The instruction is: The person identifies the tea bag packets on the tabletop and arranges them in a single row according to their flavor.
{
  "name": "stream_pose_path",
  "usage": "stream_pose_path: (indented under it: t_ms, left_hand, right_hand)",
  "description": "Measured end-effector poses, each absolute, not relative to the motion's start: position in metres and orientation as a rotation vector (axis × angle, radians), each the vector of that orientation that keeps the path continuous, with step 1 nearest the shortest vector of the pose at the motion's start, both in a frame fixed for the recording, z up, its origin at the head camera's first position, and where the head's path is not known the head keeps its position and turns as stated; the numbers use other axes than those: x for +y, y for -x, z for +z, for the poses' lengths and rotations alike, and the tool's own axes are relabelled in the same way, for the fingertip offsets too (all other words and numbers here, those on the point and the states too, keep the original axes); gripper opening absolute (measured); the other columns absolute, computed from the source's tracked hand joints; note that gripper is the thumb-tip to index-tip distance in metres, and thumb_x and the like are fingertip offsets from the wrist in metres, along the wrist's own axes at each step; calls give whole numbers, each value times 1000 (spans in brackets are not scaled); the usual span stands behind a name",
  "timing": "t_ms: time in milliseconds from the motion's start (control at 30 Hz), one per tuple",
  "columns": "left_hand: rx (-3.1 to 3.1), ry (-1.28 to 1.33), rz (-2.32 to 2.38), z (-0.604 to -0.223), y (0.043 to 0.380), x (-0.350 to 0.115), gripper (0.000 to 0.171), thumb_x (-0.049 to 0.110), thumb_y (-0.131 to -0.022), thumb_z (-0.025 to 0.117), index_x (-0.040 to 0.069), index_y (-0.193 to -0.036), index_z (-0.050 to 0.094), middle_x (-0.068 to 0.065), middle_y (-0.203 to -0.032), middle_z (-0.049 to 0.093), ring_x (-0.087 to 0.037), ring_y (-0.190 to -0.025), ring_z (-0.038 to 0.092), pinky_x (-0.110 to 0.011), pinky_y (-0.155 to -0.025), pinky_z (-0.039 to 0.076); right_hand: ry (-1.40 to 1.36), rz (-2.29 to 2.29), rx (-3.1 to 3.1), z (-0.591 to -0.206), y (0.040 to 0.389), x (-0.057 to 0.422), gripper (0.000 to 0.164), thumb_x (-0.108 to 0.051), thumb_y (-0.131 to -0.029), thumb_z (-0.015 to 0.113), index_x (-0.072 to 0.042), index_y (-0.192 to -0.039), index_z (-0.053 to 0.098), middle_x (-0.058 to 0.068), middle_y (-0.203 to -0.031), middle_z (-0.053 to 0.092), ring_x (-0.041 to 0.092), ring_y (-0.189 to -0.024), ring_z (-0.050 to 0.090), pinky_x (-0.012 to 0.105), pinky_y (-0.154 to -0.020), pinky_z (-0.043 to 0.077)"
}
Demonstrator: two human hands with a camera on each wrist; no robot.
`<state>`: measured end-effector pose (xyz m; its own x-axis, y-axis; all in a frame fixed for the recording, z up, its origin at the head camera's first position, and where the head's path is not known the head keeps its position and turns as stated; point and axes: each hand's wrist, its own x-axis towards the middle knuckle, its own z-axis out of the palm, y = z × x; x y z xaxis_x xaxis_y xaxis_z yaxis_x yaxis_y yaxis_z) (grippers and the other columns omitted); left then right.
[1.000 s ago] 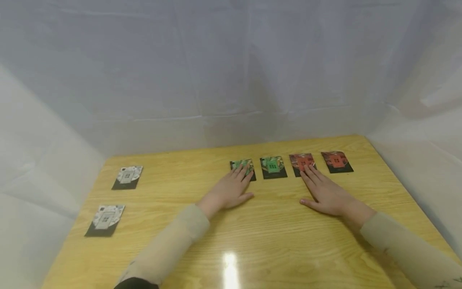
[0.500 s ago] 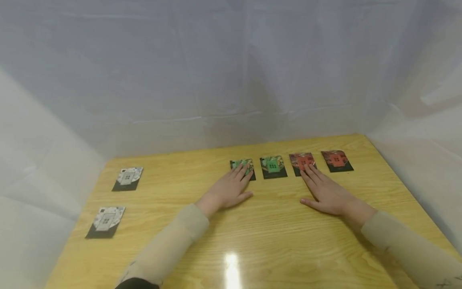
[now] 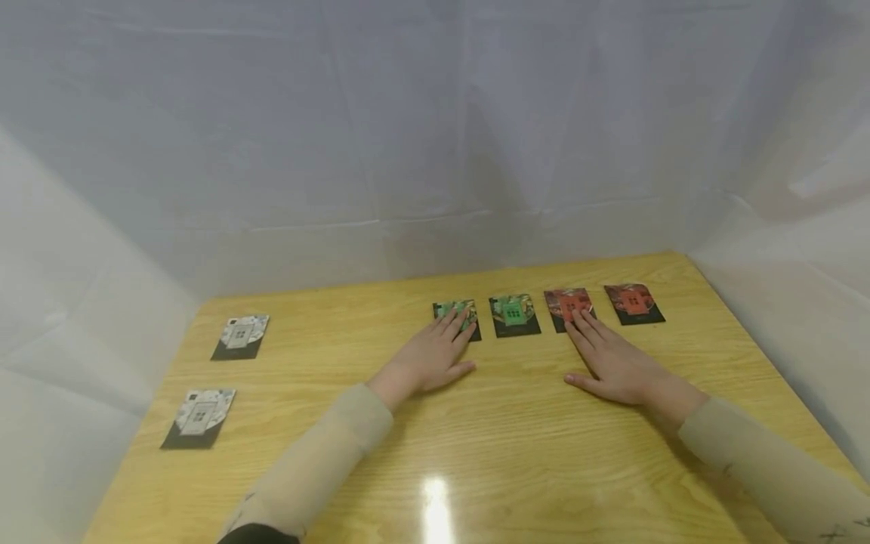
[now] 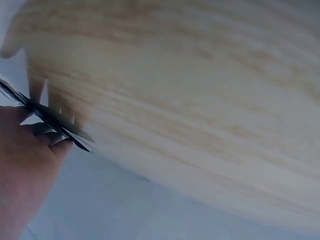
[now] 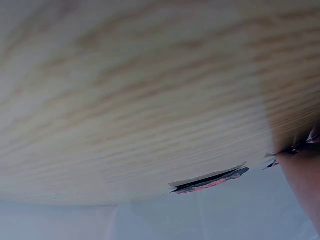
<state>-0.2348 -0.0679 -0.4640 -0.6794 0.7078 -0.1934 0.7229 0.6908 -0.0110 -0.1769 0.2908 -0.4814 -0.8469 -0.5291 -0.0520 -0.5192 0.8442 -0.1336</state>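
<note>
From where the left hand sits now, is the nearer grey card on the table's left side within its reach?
Probably yes. The left hand lies flat with fingertips on a green card, and only bare table lies between it and the nearer grey card.

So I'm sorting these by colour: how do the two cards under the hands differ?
The left hand rests its fingertips on a green card at the row's left end; the right hand rests on a red card, third along. Both cards lie flat on the table, partly covered by straight fingers.

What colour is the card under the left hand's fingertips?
Green on black, the card under the left hand; head view shows it best.
</note>
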Motion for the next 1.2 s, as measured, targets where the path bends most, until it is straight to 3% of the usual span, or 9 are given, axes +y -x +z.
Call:
stream_pose_path:
  t_ms: [300,500,1200]
  left_hand:
    - [2730,-1166,-93,-462,234,-71,76,58,-113,31,9,-171,18,-17,-179,7,-35,-167,9,-50,-137,15]
    - [2759,-1175,-66,-460,232,-80,75,55,-114,34,7,-170,20,-20,-178,15,-38,-166,14,-52,-136,18]
    - [2914,-1010,147,-464,210,-170,70,46,-111,48,1,-164,37,-27,-172,26,-45,-162,23,-61,-133,23]
  right_hand:
    - [836,-169,2928,-484,177,292,91,-54,-108,54,10,-164,23,33,-174,16,52,-162,15,64,-131,23]
    - [827,-178,2928,-484,177,291,91,-53,-108,54,10,-164,22,33,-174,15,52,-162,13,65,-131,21]
    - [814,-187,2920,-481,176,290,91,-54,-108,54,11,-164,23,33,-174,15,52,-162,13,65,-131,21]
